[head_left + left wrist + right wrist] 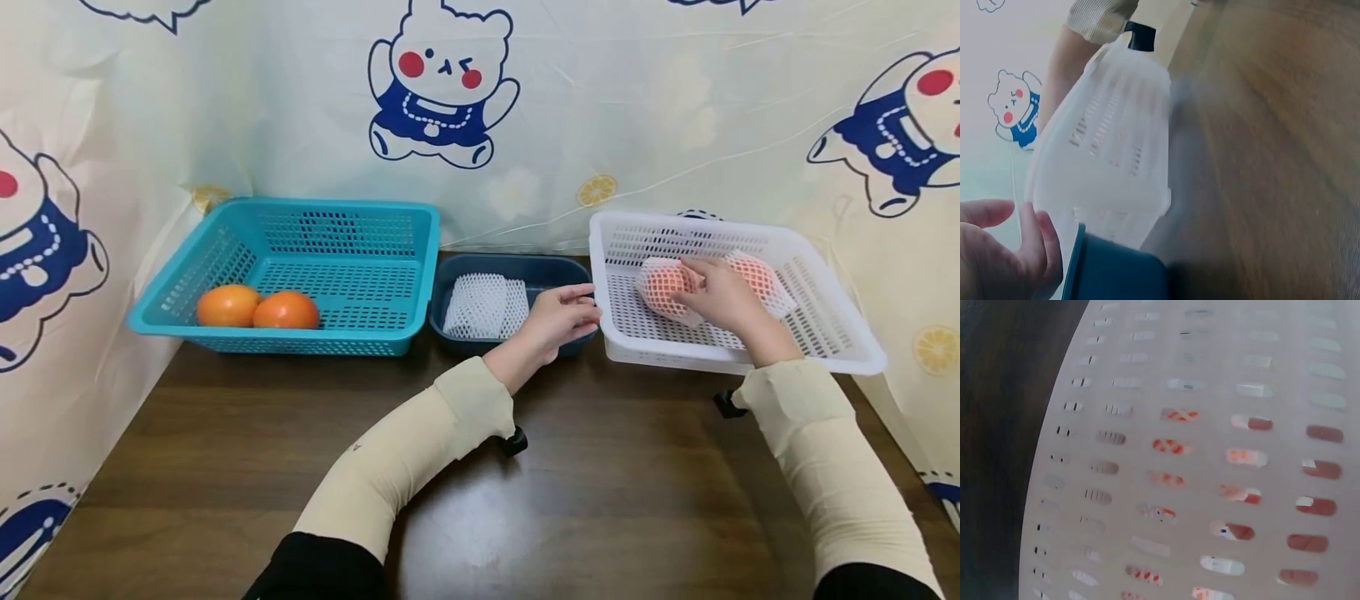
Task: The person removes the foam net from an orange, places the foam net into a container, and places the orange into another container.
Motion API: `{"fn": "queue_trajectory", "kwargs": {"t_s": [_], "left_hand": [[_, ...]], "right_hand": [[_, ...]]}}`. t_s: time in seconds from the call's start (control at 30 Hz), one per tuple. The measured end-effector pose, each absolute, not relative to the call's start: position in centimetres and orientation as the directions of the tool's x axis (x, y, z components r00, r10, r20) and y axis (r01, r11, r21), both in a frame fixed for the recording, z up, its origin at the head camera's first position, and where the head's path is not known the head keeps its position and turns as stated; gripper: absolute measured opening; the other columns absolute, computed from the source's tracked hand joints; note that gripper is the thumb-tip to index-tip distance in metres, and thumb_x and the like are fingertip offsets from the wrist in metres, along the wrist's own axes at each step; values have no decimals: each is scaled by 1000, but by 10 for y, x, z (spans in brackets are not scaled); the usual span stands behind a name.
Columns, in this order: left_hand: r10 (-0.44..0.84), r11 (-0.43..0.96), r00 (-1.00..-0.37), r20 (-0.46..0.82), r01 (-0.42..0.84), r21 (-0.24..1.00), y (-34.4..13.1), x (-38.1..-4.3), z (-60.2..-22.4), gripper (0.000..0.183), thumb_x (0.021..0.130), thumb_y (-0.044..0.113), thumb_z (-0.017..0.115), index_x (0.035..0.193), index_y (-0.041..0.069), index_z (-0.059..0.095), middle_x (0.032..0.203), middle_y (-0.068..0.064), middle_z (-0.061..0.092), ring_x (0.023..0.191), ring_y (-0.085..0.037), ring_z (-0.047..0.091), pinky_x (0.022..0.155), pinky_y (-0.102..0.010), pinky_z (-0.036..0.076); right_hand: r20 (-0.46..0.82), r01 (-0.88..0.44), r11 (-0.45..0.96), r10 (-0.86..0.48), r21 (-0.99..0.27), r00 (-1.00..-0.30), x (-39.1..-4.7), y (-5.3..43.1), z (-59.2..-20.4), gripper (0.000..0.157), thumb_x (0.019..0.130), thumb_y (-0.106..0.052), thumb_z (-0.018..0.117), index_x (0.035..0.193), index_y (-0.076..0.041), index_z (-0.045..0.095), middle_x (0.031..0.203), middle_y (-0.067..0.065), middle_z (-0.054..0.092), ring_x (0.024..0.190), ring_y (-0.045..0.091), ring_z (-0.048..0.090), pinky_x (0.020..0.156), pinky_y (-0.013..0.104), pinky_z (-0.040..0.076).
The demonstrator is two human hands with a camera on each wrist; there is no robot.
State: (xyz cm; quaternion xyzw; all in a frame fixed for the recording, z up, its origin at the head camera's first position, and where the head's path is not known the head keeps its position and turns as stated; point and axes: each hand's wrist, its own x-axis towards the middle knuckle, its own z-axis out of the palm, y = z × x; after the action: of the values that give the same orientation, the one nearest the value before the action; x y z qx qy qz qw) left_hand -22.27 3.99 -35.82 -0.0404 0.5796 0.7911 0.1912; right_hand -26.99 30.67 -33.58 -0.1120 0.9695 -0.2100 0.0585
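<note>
Loosely relaxed, the left hand hangs beside the white basket; inside, the right hand touches one of two netted fruits, its grip unclear. A blue bin holds white nets, a teal basket orange fruits.

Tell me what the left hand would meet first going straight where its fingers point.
Probably the white basket, at its left wall: the left hand points that way, very near it, though whether they touch is unclear.

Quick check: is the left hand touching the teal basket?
Apart: the head view shows the left hand clear of the teal basket, with white netting in between.
</note>
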Motion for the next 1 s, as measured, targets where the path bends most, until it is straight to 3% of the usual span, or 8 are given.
{"fn": "queue_trajectory", "kwargs": {"t_s": [0.17, 0.3, 0.53, 0.73, 0.83, 1.0], "left_hand": [[212, -288, -938, -275, -328, 899, 47, -220, -359, 52, 92, -10, 69, 141, 3, 61, 104, -7, 65, 95, -21, 69, 91, -36, 56], [208, -282, -939, -275, -327, 902, 49, -218, -360, 54, 91, -11, 70, 141, 4, 61, 106, -7, 64, 95, -22, 69, 91, -36, 56], [220, -257, -933, -285, -338, 905, 48, -217, -360, 55, 92, -10, 69, 144, 6, 59, 110, -8, 64, 94, -20, 68, 91, -35, 56], [215, -250, -934, -287, -336, 908, 47, -217, -360, 56, 92, -10, 70, 143, 7, 60, 110, -7, 64, 92, -19, 67, 90, -35, 57], [213, -256, -934, -288, -338, 906, 48, -218, -361, 56, 91, -11, 70, 143, 7, 60, 108, -7, 64, 90, -18, 67, 89, -34, 57], [208, -270, -935, -288, -338, 902, 50, -217, -361, 55, 90, -12, 70, 142, 7, 61, 108, -6, 64, 89, -18, 67, 89, -35, 57]], "right_hand": [[-113, -167, 907, -226, -387, -967, -273, 307, -330, 77, 100, -26, 67, 154, 13, 27, 150, 45, 21, 136, 61, 27, 110, 71, 24], [-133, -150, 919, -210, -364, -968, -273, 306, -330, 81, 98, -30, 70, 153, 13, 29, 146, 45, 26, 136, 59, 26, 109, 71, 25], [-130, -147, 926, -203, -348, -971, -272, 303, -332, 80, 90, -36, 79, 145, 12, 44, 139, 42, 34, 128, 56, 33, 105, 70, 30], [-184, -128, 895, -225, -428, -957, -274, 300, -338, 83, 88, -31, 83, 136, 15, 33, 117, 33, 45, 102, 45, 49, 87, 58, 44], [-205, -120, 892, -228, -436, -952, -275, 299, -341, 95, 87, -30, 84, 144, 15, 24, 124, 40, 45, 112, 51, 50, 96, 62, 43], [-219, -188, 920, -273, -343, -937, -276, 299, -344, 107, 84, -29, 85, 150, 21, 17, 144, 50, 26, 133, 63, 29, 110, 71, 26]]}}
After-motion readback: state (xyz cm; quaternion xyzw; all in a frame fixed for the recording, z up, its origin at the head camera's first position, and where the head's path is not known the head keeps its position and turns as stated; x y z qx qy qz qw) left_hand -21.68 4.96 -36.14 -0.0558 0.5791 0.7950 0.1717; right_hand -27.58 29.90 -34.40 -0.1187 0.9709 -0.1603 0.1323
